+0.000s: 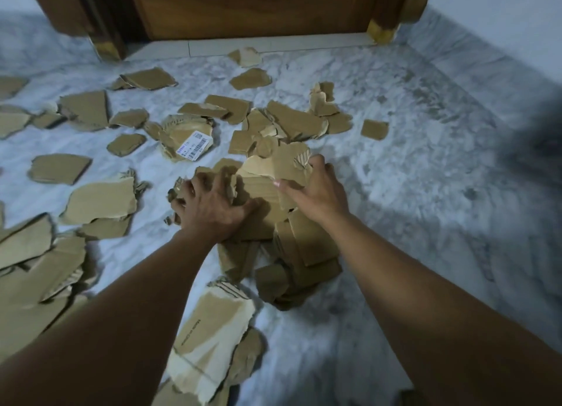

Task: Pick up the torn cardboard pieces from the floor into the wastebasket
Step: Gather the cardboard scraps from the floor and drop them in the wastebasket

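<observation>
We work w/ the left hand (pixel 209 205) spread, palm down on the central heap (pixel 273 223) of torn cardboard pieces, and the right hand (pixel 319 190) curled on the heap's far-right top piece; to lift well, we'd judge: squeeze both hands inward, get fingers under the bottom layer, keep the stack compressed. Count, left to right across the marble floor (pixel 410 162): approx. 30+ loose pieces (overlaps block an exact no.), 1 labelled piece (pixel 190 138), 2 hands, 0 wastebaskets in view.
</observation>
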